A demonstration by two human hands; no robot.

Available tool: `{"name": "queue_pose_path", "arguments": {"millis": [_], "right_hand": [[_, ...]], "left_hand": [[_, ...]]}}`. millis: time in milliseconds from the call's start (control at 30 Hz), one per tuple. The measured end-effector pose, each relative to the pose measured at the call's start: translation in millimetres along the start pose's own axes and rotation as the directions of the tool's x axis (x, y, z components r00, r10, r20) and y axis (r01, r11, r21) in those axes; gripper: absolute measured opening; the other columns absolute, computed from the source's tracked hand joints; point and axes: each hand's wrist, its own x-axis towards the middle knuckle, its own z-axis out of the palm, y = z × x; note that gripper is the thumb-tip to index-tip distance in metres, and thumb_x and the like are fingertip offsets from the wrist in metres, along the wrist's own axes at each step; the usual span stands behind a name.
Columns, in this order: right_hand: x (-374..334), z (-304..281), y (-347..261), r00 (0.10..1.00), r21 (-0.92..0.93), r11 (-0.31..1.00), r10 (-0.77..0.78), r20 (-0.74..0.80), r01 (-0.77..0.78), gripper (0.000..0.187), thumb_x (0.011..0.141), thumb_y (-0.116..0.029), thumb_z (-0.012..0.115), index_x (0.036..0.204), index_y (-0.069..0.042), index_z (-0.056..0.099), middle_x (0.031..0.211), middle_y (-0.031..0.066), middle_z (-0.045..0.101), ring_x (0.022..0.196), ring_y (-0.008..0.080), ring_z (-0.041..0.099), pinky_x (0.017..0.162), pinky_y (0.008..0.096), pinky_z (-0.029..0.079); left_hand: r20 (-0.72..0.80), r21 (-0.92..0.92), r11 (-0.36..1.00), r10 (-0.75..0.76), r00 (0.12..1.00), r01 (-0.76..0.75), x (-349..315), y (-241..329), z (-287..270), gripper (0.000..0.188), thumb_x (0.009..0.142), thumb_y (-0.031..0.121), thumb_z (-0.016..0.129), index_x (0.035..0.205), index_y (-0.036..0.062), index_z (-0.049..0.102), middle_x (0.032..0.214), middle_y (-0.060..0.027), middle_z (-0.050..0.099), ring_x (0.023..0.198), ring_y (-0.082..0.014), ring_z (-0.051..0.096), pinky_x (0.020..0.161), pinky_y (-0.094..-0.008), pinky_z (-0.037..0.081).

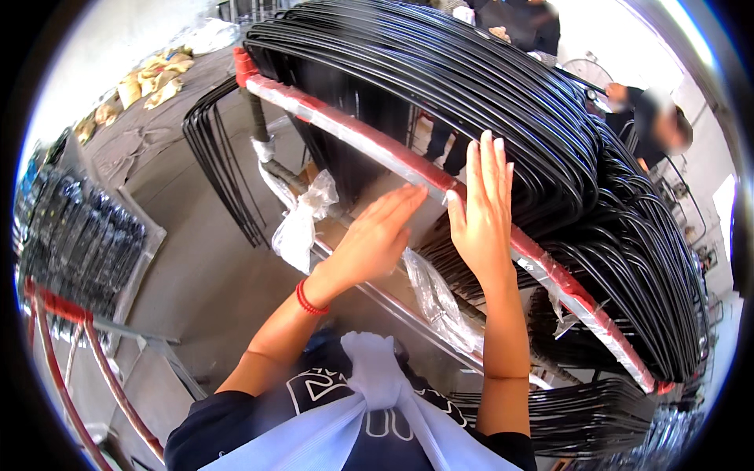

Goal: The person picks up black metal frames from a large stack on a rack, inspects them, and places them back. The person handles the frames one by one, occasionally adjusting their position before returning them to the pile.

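Because their bends match, black rods nest compactly along the red rail; left hand and right hand are flat, empty; rail contact is unclear.

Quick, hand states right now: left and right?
Left hand: open, near the red bar, nothing visibly held.
Right hand: open, nothing visibly held; contact with the black tubes unclear.

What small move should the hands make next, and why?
Perhaps curl the right hand lightly against the bent black rods: its outstretched fingers overlap them in view, though contact is unclear. The left hand is also open, near the red rail; neither visibly grips anything.
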Motion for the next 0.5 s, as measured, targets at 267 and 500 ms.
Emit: {"name": "queue_pose_path", "arguments": {"millis": [267,500], "right_hand": [[33.0,30.3,0.9,0.984,-0.256,0.953,0.142,-0.104,-0.165,0.058,0.078,-0.006,0.055,0.133,-0.002,0.036,0.139,0.0155,0.032,0.133,0.0314,0.024,0.106,0.0534,0.013],[41.7,36.5,-5.4,0.965,-0.321,0.914,0.205,-0.161,-0.248,0.053,0.079,-0.006,0.053,0.130,-0.007,0.042,0.134,0.0134,0.038,0.127,0.0312,0.032,0.106,0.0544,0.013]], "left_hand": [[-0.213,0.275,0.954,0.185,0.959,-0.122,78.1,-55.8,-12.3,0.065,0.070,-0.006,0.054,0.128,0.0219,0.048,0.138,-0.0203,0.029,0.124,-0.0416,0.030,0.099,-0.0534,0.030],[-0.276,0.220,0.968,0.181,0.944,-0.121,101.5,-84.1,11.1,0.072,0.069,-0.006,0.054,0.130,0.0305,0.046,0.141,-0.0278,0.019,0.127,-0.0488,0.023,0.098,-0.0561,0.028]]}}
